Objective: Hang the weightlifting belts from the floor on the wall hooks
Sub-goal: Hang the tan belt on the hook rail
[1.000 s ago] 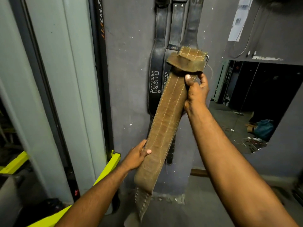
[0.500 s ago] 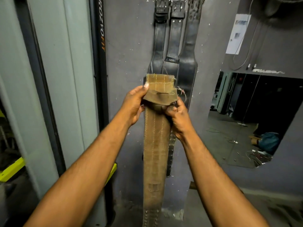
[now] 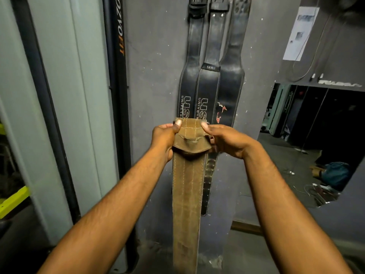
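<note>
Both hands have shifted up to the belt's top corners since a moment ago, and the view sits a bit higher on the wall. Arms reach out level, left hand and right hand each pinching the folded top of the tan belt, thumbs on front. It's worn suede with pale stitching, hanging straight down, long axis vertical, in front of three black belts on the wall.

left hand | fingers curled, gripping | right hand | fingers pinching | both arms outstretched
</note>
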Action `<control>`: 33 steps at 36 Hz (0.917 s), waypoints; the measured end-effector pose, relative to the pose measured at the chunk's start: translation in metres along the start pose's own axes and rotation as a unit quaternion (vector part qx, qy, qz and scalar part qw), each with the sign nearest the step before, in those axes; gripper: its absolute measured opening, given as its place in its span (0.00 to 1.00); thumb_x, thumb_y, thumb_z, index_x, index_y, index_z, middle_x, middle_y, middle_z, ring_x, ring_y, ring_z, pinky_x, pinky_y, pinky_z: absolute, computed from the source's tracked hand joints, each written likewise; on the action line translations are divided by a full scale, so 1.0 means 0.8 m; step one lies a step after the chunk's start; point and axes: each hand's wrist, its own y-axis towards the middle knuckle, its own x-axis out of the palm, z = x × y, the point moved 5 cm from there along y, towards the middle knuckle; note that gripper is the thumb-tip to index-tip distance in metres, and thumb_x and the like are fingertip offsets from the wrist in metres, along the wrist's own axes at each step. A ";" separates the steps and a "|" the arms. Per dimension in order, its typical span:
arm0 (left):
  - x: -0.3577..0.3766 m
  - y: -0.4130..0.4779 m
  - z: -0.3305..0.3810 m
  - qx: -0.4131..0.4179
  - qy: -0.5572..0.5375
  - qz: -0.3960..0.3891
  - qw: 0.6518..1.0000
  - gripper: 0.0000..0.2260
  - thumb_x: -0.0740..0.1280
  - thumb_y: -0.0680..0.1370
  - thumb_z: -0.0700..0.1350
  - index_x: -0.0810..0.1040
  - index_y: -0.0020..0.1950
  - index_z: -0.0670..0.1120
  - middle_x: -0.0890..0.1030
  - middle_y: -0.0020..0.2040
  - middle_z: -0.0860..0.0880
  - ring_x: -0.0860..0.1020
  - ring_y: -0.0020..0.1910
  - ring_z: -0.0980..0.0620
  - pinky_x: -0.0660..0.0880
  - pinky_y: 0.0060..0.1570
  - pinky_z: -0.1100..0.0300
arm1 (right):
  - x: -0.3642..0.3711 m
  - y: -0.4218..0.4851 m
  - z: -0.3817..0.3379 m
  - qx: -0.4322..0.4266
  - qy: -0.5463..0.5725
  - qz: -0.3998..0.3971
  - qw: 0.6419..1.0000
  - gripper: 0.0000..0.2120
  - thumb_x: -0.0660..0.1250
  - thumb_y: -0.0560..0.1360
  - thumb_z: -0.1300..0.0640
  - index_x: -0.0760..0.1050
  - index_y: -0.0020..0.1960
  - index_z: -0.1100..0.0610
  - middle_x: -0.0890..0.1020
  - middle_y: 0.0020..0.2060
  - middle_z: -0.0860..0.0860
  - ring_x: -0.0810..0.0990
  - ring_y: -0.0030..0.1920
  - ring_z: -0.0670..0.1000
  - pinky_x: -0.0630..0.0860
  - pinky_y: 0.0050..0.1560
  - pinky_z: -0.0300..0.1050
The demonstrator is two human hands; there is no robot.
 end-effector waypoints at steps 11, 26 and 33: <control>0.011 0.093 0.024 0.146 0.047 0.032 0.988 0.08 0.69 0.79 0.42 0.79 0.57 0.53 0.84 0.52 0.49 0.84 0.49 0.51 0.82 0.53 0.51 | -0.016 0.122 -0.003 -0.083 -0.133 0.374 0.914 0.12 0.63 0.81 0.45 0.71 0.54 0.53 0.80 0.44 0.46 0.79 0.44 0.44 0.74 0.42 0.39; 0.066 0.244 0.151 0.362 0.139 0.014 0.922 0.19 0.69 0.80 0.46 0.75 0.71 0.46 0.83 0.57 0.53 0.76 0.43 0.68 0.70 0.40 0.83 | -0.085 0.271 -0.095 -0.221 -0.147 0.521 0.812 0.30 0.60 0.73 0.31 0.75 0.64 0.51 0.85 0.44 0.46 0.83 0.51 0.52 0.81 0.54 0.57; 0.119 0.326 0.234 0.394 0.105 0.001 0.913 0.18 0.69 0.79 0.46 0.77 0.69 0.48 0.84 0.59 0.50 0.82 0.54 0.55 0.80 0.57 0.59 | -0.152 0.339 -0.185 -0.272 -0.138 0.509 0.805 0.25 0.66 0.78 0.42 0.70 0.70 0.52 0.79 0.45 0.42 0.81 0.53 0.48 0.79 0.59 0.53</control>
